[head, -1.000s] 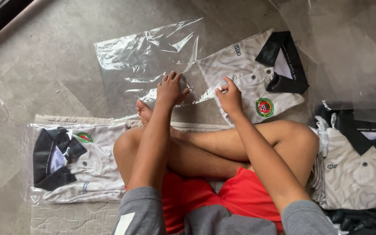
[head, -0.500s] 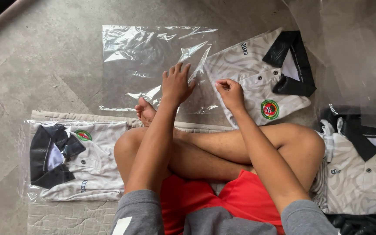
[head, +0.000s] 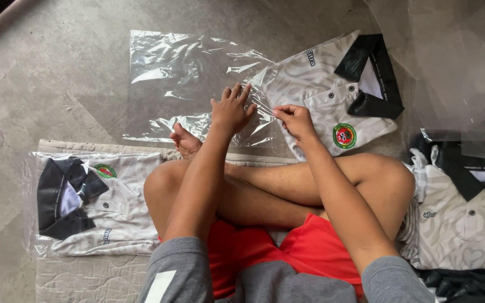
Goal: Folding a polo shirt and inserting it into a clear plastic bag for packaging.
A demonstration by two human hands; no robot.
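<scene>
A clear plastic bag lies flat on the grey floor ahead of my crossed legs. My left hand presses down on its right end, fingers spread. My right hand pinches the bag's edge where it meets a folded white patterned polo shirt with a black collar and a round red-green badge. The shirt lies tilted, its lower end at the bag's mouth.
A bagged folded shirt of the same kind rests on a beige mat at my left. More folded shirts are stacked at my right, with loose clear plastic beyond them.
The bag has been spread flatter and to the left. My left hand slid forward onto it, and my right hand moved to its edge by the shirt.
</scene>
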